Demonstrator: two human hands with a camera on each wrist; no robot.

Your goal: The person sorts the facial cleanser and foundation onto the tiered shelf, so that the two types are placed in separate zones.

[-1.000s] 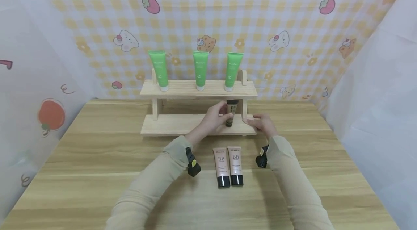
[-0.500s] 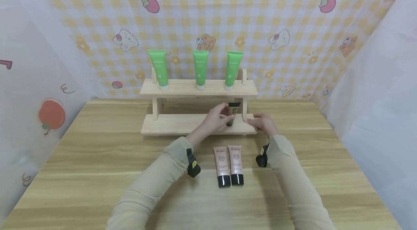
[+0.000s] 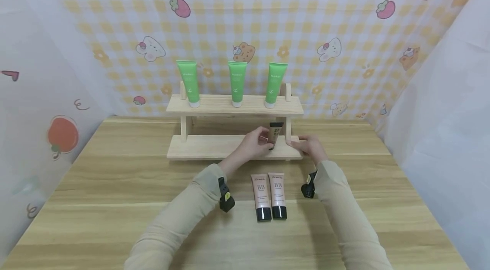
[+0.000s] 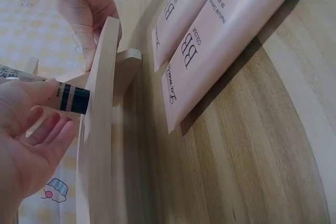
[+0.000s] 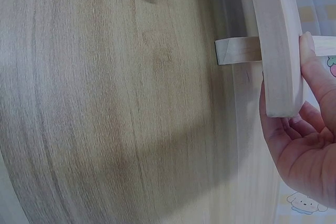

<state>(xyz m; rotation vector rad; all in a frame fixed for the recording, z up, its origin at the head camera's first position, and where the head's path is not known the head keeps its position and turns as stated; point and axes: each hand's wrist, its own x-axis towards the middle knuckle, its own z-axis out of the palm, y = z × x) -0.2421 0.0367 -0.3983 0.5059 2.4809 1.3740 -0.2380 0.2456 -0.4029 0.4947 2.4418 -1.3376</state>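
Observation:
A small tan tube (image 3: 274,133) with black ends has its cap down at the right part of the rack's lower shelf (image 3: 206,146). My left hand (image 3: 250,146) holds it from the left, the thumb lying along it in the left wrist view; the far side of the grip is hidden. There the tube's black cap (image 4: 79,100) meets the shelf board. My right hand (image 3: 309,146) grips the shelf's right end, with thumb on top and fingers underneath in the right wrist view, around the board (image 5: 281,51).
Three green tubes (image 3: 237,85) stand on the rack's upper shelf (image 3: 218,102). Two pink BB cream tubes (image 3: 261,197) lie side by side on the wooden table (image 3: 115,202), in front of the rack. Behind is a checked cloth (image 3: 214,27).
My left hand has lowered slightly, its fingers now lower on the tan tube. The tube's top has shifted a little to the right. My right hand keeps its place on the shelf end.

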